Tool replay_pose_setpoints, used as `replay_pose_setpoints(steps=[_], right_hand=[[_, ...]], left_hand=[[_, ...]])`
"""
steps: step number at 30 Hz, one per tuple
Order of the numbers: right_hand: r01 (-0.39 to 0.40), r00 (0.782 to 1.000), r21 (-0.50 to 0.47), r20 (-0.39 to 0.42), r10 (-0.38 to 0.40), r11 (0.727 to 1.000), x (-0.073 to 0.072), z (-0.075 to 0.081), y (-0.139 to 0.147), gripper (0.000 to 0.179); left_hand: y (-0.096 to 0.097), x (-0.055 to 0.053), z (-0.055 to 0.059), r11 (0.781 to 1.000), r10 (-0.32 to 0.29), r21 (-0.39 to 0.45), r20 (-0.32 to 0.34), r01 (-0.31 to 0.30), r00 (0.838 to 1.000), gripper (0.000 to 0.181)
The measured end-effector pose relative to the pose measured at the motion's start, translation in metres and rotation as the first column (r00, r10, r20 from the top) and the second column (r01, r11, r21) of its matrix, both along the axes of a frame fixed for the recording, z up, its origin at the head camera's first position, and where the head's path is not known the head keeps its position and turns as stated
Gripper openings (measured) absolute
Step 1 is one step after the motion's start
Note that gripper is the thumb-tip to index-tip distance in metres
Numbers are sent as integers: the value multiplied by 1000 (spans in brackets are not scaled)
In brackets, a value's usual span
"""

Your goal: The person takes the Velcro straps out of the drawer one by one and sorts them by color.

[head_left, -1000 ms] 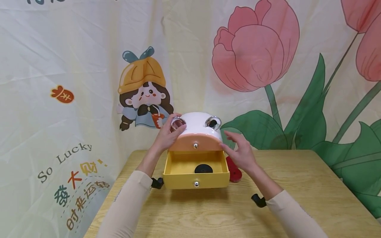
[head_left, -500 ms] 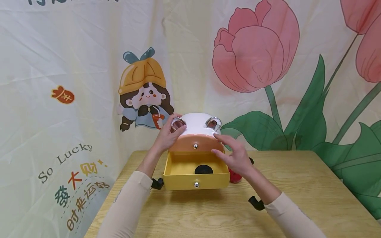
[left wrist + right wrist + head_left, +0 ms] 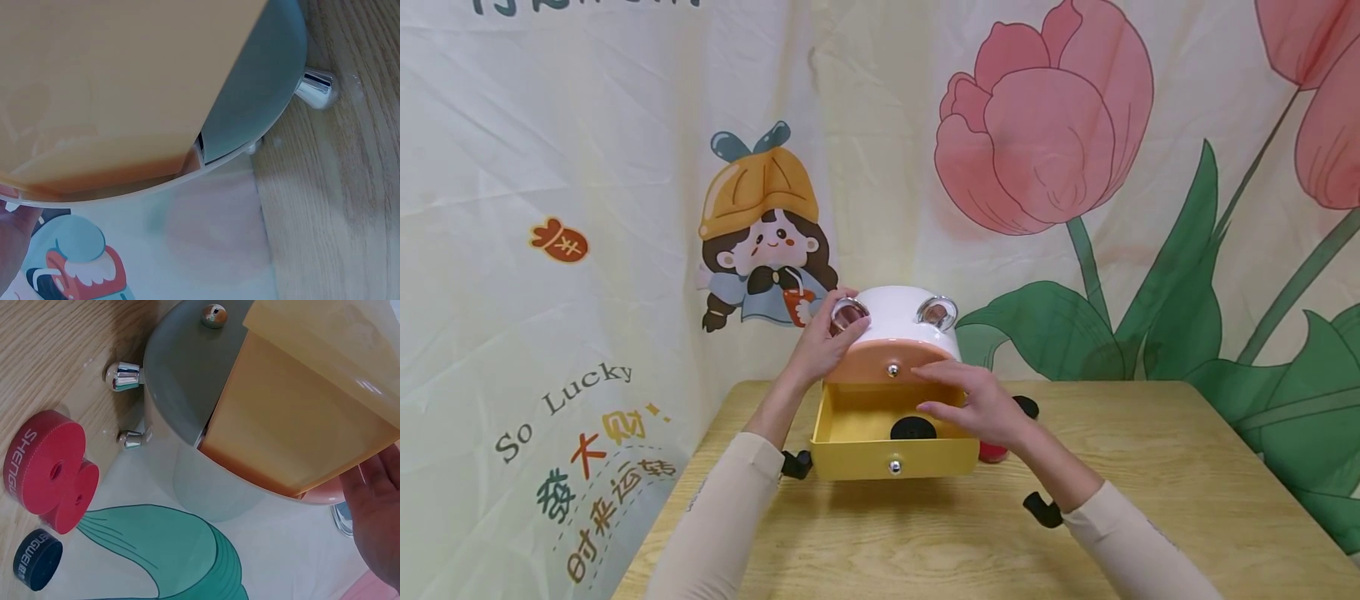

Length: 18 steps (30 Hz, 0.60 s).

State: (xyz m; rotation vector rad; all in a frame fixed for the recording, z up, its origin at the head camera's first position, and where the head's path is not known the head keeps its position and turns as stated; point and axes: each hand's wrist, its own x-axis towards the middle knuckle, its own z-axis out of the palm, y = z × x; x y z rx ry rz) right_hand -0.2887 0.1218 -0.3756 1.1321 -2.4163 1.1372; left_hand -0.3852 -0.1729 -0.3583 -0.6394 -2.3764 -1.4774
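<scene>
A small rounded drawer box with a white top and two chrome rings stands on the table. My left hand grips its upper left edge at the left ring, thumb in front; only a bit of that hand enters the left wrist view. Below the orange drawer, the yellow drawer is pulled out, with a black roll lying inside. My right hand, fingers extended and apart from the thumb, reaches over the yellow drawer's right side and overlaps the orange front. Nothing shows in its grasp.
Two red rolls of strap and another black roll sit on the table right of the box. A grey-green bottom drawer is closed. Behind hangs a printed curtain.
My right hand has moved left and down, from beside the box to over the right part of the yellow drawer. The left hand has kept its hold; the drawers have not moved.
</scene>
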Motion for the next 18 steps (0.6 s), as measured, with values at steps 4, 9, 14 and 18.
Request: replay_pose_setpoints(steps=[4, 9, 14, 18], right_hand=[[-38, 998, 92, 44, 34, 995, -3, 0, -1, 49], [-67, 997, 184, 51, 59, 981, -6, -1, -3, 46], [-119, 993, 266, 23, 117, 957, -10, 1, -6, 42], [-138, 990, 313, 30, 136, 939, -13, 2, -8, 40]], left_hand=[[0, 1, 0, 1000, 4, 4, 8, -4, 1000, 50], [1, 1, 0, 1000, 2, 5, 15, -2, 1000, 51], [1, 1, 0, 1000, -5, 11, 10, 5, 1000, 50], [0, 1, 1, 1000, -4, 10, 14, 4, 1000, 51]])
